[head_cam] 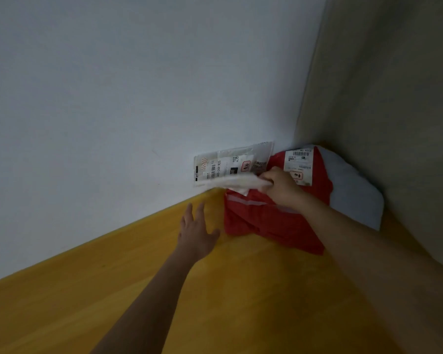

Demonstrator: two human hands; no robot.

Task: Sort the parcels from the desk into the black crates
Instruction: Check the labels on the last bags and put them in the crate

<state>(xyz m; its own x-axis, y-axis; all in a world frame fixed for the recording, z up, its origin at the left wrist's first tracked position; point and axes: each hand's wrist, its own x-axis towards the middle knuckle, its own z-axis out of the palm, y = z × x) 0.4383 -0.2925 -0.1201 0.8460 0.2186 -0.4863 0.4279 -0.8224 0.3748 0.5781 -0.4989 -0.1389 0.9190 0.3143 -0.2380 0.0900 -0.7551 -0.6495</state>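
Two hands over the yellow desk (pixel 113 290), corner pile of parcels.
I note left hand (pixel 196 232) nearest, fingers spread, holding nothing; right hand (pixel 281 186) pinches the clear parcel (pixel 230 166) above the red parcel (pixel 266 221); grey-white parcel (pixel 353 190) lies behind, against the wall (pixel 113 98).

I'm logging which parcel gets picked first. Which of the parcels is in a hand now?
The clear parcel, pinched by the right hand against the wall. The red parcel and grey parcel lie untouched on the desk.
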